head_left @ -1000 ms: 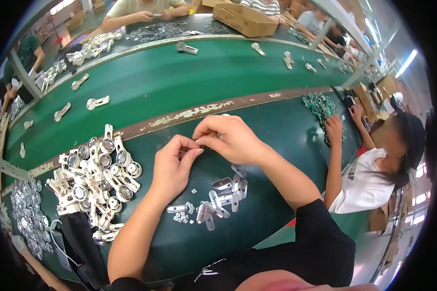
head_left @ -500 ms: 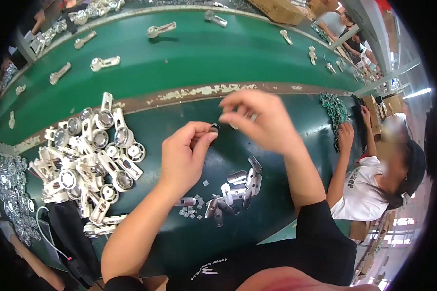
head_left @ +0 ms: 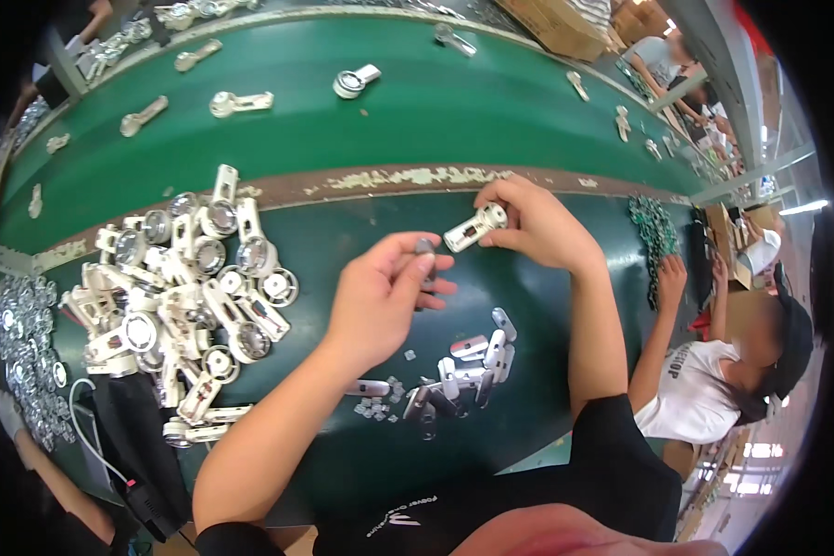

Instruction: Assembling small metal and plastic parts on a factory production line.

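Observation:
My left hand (head_left: 380,301) pinches a small grey rounded cover (head_left: 425,247) between thumb and index finger, its other fingers loosely curled. Just right of it, my right hand (head_left: 542,222) grips the round end of a white plastic housing (head_left: 473,231). The housing has a slot with small parts inside, and its free end points at my left hand without touching it. Below both hands lies a loose group of silver elongated covers (head_left: 496,357). Small clear plastic pieces (head_left: 375,408) are scattered beside them.
A heap of white housings with round clear lenses (head_left: 208,306) covers the left of the table. Clear parts (head_left: 28,343) lie farther left. Beyond a worn ledge, a green belt (head_left: 296,144) carries more housings. At right, a co-worker's hand (head_left: 672,278) touches green circuit boards (head_left: 653,232).
My right hand has turned, and the white housing now shows plainly in its fingers. My left hand's fingers have loosened around the small cover. The whole view has shifted slightly.

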`<action>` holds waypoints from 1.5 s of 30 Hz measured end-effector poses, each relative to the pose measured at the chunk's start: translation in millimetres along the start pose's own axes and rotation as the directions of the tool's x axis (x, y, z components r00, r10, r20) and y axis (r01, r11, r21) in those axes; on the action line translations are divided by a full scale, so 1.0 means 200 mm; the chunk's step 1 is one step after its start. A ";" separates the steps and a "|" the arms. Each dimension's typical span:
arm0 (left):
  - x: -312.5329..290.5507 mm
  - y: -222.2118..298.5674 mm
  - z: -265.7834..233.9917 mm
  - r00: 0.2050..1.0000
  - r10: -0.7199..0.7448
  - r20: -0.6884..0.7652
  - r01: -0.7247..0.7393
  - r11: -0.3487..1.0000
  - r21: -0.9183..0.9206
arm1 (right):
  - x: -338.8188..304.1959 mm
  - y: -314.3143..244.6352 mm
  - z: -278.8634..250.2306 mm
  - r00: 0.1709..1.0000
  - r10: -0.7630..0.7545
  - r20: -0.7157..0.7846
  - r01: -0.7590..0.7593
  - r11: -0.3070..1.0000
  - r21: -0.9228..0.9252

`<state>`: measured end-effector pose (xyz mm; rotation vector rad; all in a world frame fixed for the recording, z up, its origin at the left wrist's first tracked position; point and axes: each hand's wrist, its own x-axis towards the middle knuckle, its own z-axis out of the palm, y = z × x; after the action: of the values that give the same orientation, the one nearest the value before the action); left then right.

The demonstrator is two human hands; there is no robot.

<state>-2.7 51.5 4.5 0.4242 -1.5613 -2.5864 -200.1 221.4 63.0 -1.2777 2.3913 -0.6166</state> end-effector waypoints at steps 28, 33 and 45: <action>0.04 0.08 -0.06 0.979 -0.088 0.185 0.108 0.989 -0.100 | -0.06 -0.01 -0.15 0.980 -0.179 -0.092 0.176 0.542 0.822; 0.02 0.06 -0.05 0.977 -0.060 0.205 0.074 0.996 -0.058 | -0.10 -0.17 -0.12 0.992 -0.124 0.009 0.095 0.804 0.587; 0.02 0.06 -0.02 0.972 -0.031 0.233 0.032 0.999 -0.004 | -0.04 -0.22 0.09 0.969 -0.205 -0.142 0.247 0.720 0.648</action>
<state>-6.5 41.1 11.5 0.1486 -1.6225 -2.7508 -156.4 202.8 72.0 -1.2154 1.7677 -1.4434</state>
